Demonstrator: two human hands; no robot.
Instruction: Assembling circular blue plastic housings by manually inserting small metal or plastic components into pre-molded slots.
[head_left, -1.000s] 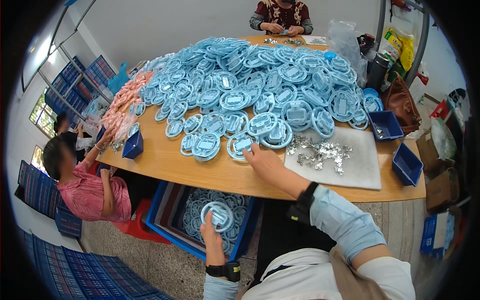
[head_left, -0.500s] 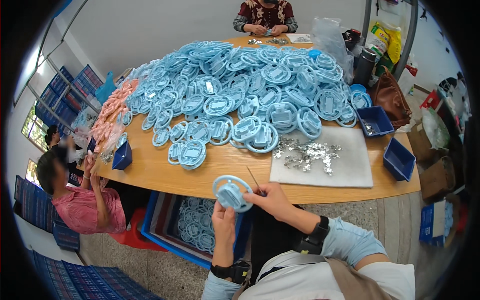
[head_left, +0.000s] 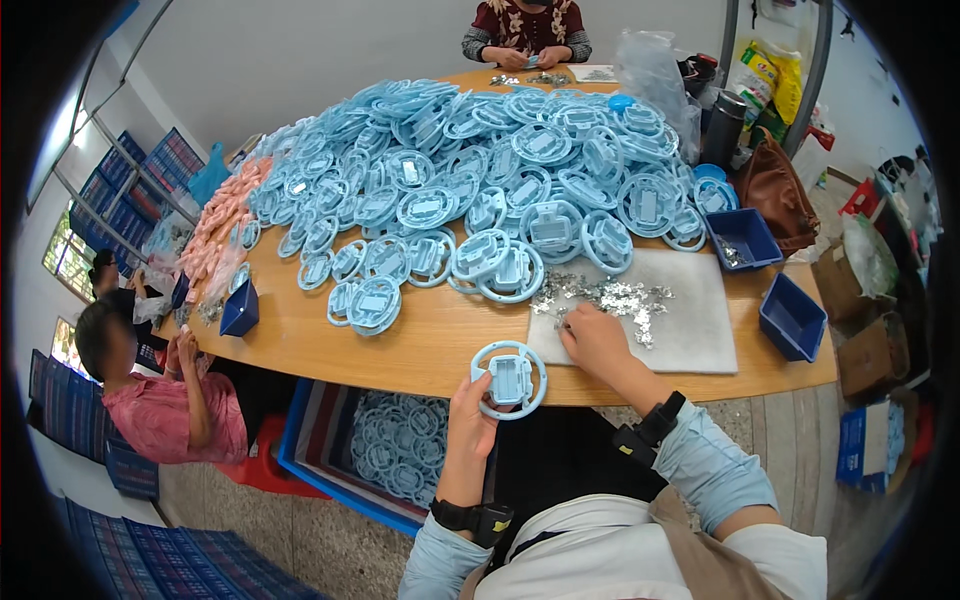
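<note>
My left hand (head_left: 468, 432) grips a light-blue plastic toy steering wheel (head_left: 512, 380) by its left rim, just over the table's near edge. Its centre, a boxy recess, faces up. To the right, my right hand (head_left: 595, 343) reaches onto a pale mat (head_left: 700, 340), fingertips bent together at the edge of a heap of small shiny metal pieces (head_left: 640, 298). Whatever those fingers hold is hidden by the hand. Beyond both hands rises a large pile of similar light-blue wheels (head_left: 425, 207).
Blue bins (head_left: 793, 318) stand by the mat. Below the table edge, a blue crate (head_left: 300, 440) holds more wheels. Pink parts (head_left: 222, 205) lie at the left. One co-worker (head_left: 175, 415) sits at the left, another (head_left: 528, 35) across the table. A dark flask (head_left: 724, 128) and brown bag (head_left: 775, 195) stand at right.
My right hand has left the wheel and moved right to the metal pieces; the thin pointed tool it held no longer shows. My left hand has shifted right, turning the wheel flatter.
</note>
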